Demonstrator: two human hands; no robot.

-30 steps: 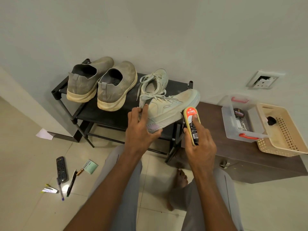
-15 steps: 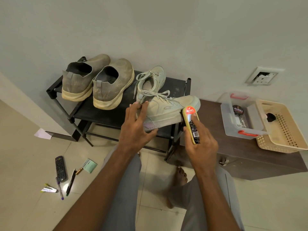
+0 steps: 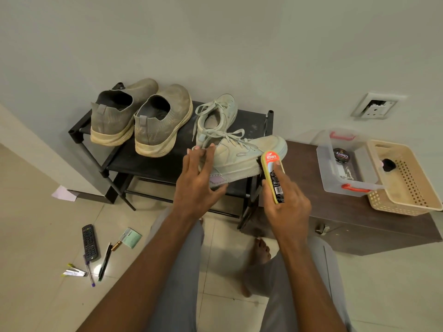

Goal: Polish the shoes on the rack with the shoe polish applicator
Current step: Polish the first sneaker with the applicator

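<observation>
left hand (image 3: 199,185) grips the pale sneaker (image 3: 244,155) by its heel on the rack (image 3: 148,164) while right hand (image 3: 287,207) clasps the polish applicator (image 3: 273,176) against its side

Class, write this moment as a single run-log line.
left hand: holds white sneaker heel | right hand: grips shoe polish applicator, sponge against sneaker side | rack: three shoes resting

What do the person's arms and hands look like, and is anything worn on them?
Both forearms are bare up to the edge of the picture: no sleeve, watch or bracelet shows. The left hand and the right hand wear no glove, and no ring is visible. The fingernails are short and plain. Lower down, light grey trousers cover the legs.
</observation>
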